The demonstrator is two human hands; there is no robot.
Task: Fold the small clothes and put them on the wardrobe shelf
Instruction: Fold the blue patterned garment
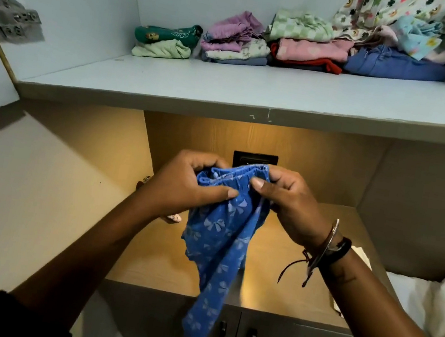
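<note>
A small blue garment with pale bow prints (222, 244) hangs in the air in front of me, its lower end dangling past the counter edge. My left hand (183, 185) and my right hand (294, 203) both pinch its bunched top edge, close together. Above them the pale wardrobe shelf (227, 93) carries folded stacks along its back: a green pile (166, 40), a lilac and white pile (234, 39), a pink and red pile (307, 50), and a loose heap of printed clothes (397, 33) on a blue one at the right.
Below the shelf a lit wooden counter (159, 263) holds a black wall socket (255, 159) behind it. Cabinet doors with dark handles (237, 336) sit under the counter. White cloth (443, 314) lies at the right. A metal hinge (12, 18) sticks out at the upper left.
</note>
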